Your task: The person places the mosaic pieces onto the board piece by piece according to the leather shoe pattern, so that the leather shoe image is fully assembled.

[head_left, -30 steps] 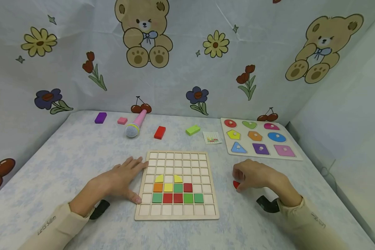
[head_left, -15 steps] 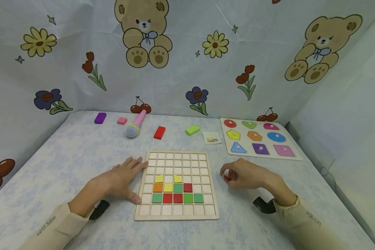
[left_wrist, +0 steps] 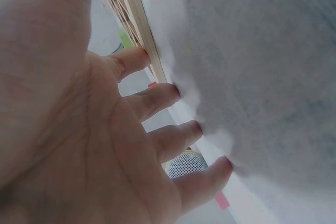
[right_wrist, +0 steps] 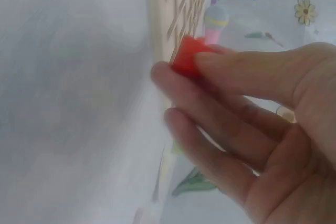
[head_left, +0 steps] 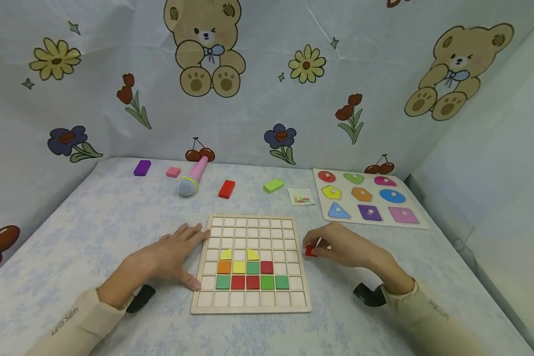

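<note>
With the right hand (head_left: 338, 247) pinching the red tile (head_left: 310, 250) just beside the grid board (head_left: 251, 306) and the flat, relaxed left hand (head_left: 171, 254) steadying its other edge, the tile probably needed lowering level and square into a cell.

A small red tile (head_left: 310, 250) beside a pale wooden grid board (head_left: 251, 302) bearing yellow, orange, green and red tiles; a pink microphone (head_left: 192, 177) lies before a pale-blue backdrop (head_left: 258, 113) printed with bears, flowers and cherries.
</note>
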